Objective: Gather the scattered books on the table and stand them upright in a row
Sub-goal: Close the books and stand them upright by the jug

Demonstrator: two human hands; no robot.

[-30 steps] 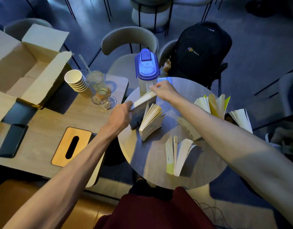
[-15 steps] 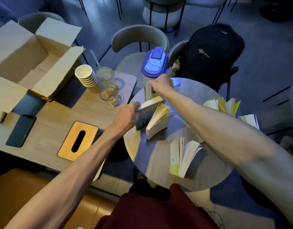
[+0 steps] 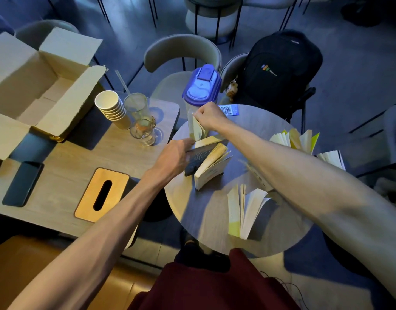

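On the round table (image 3: 206, 211) several books stand with pages fanned. My left hand (image 3: 172, 156) grips a dark-covered book (image 3: 198, 158) at the table's left edge. Right beside it stands a cream book (image 3: 211, 168). My right hand (image 3: 209, 115) is closed on the top of a pale book (image 3: 198, 130) held upright against the jug (image 3: 201, 90). A yellow-covered book (image 3: 244, 211) stands near the front. Two more fanned books, one yellow-edged (image 3: 295, 139) and one white (image 3: 331, 158), stand at the right edge. Another book (image 3: 257, 175) lies partly hidden under my right forearm.
A blue-lidded jug stands at the table's back edge beside a QR card (image 3: 229, 109). The left wooden table (image 3: 85, 153) holds stacked paper cups (image 3: 111, 107), glasses (image 3: 142, 125), a tissue box (image 3: 102, 194), a phone (image 3: 22, 183) and an open carton (image 3: 33, 86). A backpack (image 3: 279, 70) sits on a chair.
My right hand moved back toward the jug and lifted a pale book upright there. My left hand stayed on the dark book, shifting slightly along it.
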